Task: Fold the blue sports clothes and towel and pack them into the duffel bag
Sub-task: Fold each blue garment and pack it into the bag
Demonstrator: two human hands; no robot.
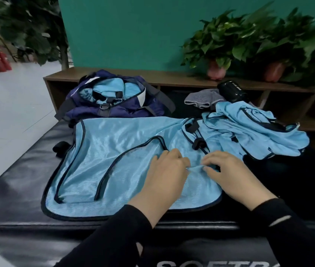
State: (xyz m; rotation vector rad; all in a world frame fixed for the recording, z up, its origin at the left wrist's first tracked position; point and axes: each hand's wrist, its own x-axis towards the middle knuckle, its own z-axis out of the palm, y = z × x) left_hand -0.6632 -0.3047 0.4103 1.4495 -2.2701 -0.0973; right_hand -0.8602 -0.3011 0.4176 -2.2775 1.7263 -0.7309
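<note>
Light blue mesh sports vest [114,160] spread flat on a black padded table [18,180], dark piping along its edges, directly under and ahead of both hands. Left hand [164,174] palm down on the vest, fingers curled and pinching a small ridge of fabric. Right hand [229,170] just beside it, fingertips gathering the same ridge from the other side. Black sleeves [114,237] on both arms. Beyond the right hand, a crumpled heap of more light blue clothes [258,132], touching the vest's far right corner. Beyond the left hand, at the table's far edge, an open navy duffel bag [114,105] with folded blue items already inside. Past the heap, a grey towel [202,100] and a black cylindrical object [231,91]. Behind everything, a wooden shelf [172,78] carrying potted plants [229,41] against a green wall [124,26].
</note>
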